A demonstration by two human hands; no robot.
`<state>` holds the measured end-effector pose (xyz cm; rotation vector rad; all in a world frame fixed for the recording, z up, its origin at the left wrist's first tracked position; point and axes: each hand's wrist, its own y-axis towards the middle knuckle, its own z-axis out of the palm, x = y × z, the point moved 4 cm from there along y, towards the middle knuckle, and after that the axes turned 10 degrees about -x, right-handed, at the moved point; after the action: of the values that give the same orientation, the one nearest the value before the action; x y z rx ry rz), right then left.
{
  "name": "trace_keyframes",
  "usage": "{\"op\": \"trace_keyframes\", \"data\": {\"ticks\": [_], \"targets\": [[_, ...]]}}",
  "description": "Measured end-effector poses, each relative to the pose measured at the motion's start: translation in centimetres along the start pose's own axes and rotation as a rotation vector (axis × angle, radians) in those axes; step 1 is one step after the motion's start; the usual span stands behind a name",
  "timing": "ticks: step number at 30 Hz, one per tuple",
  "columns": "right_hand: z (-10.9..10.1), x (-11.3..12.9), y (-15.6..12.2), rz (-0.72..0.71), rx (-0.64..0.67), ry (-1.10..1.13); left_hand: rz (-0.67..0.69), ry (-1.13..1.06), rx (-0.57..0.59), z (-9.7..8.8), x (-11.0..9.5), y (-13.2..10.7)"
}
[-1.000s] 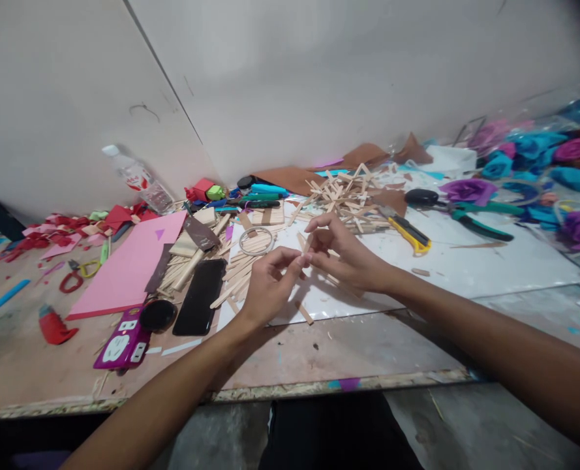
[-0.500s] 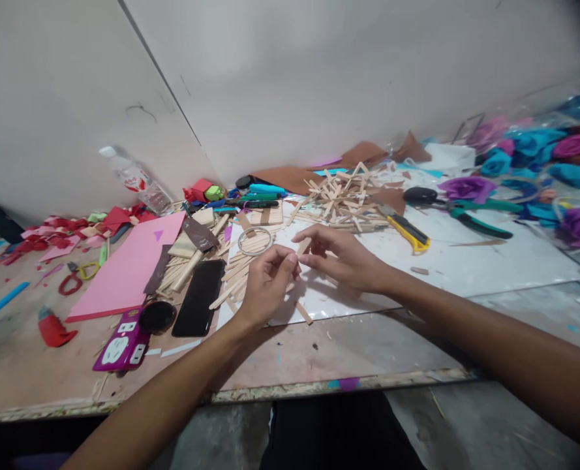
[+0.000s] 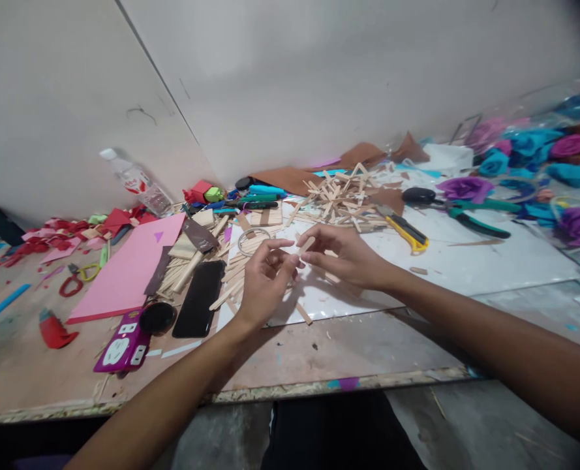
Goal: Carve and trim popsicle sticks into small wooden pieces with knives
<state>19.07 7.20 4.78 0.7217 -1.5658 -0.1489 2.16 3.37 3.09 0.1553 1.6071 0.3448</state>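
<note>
Our right hand (image 3: 348, 258) pinches a stick (image 3: 307, 245); our left hand (image 3: 265, 281) is at its near end, grip unclear. A slack pinch could drop it onto the sheet (image 3: 475, 264) below.

Over the sheet (image 3: 466, 271), the left hand (image 3: 267, 281) and the right hand (image 3: 346, 258) are held before a heap of sticks (image 3: 338, 194), to the right of which a cutter (image 3: 407, 234) and, farther right, pliers (image 3: 481, 225) are laid. To the left, a phone (image 3: 199, 300) is set beside the sheet, with paper (image 3: 123, 277) placed farther left; behind the paper, a bottle (image 3: 140, 186) is stationed near the wall (image 3: 319, 85)
</note>
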Motion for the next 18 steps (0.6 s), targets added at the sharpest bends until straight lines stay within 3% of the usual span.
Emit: {"op": "trace_keyframes", "data": {"ticks": [3,8,14,18], "targets": [[0.1,-0.1,0.0,0.031,-0.043,0.051,0.283,0.26,-0.077,-0.4,-1.4,-0.5],[0.3,-0.6,-0.1,0.073,-0.073,0.131,0.655,0.561,-0.021,-0.2,-2.8,-1.1],[0.9,-0.6,-0.4,0.119,-0.041,0.199,0.74,0.58,-0.045,-0.5,-2.9,-1.0],[1.0,-0.4,-0.4,0.137,-0.054,0.174,0.705,0.593,-0.025,-0.5,-2.6,-1.0]]}}
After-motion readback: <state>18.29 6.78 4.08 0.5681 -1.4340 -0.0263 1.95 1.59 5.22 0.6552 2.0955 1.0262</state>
